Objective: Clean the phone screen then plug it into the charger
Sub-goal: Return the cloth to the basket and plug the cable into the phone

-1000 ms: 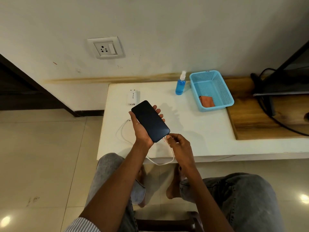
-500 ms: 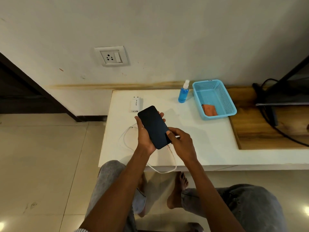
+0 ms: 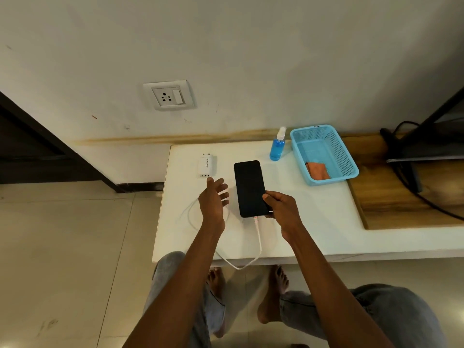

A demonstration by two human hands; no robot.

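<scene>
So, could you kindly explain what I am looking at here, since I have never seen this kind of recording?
There is no machine: a person wears a wide-angle camera on the head, looking down at their own arms and knees. On the white tabletop lies a black smartphone with a white charging cable plugged into its near end. The right hand pinches the phone's near corner. The left hand is open, holds nothing, and reaches toward a white charger adapter lying unplugged on the table. Further back stand a blue spray bottle and a light blue plastic basket holding an orange cloth. A white wall socket sits on the wall above.
</scene>
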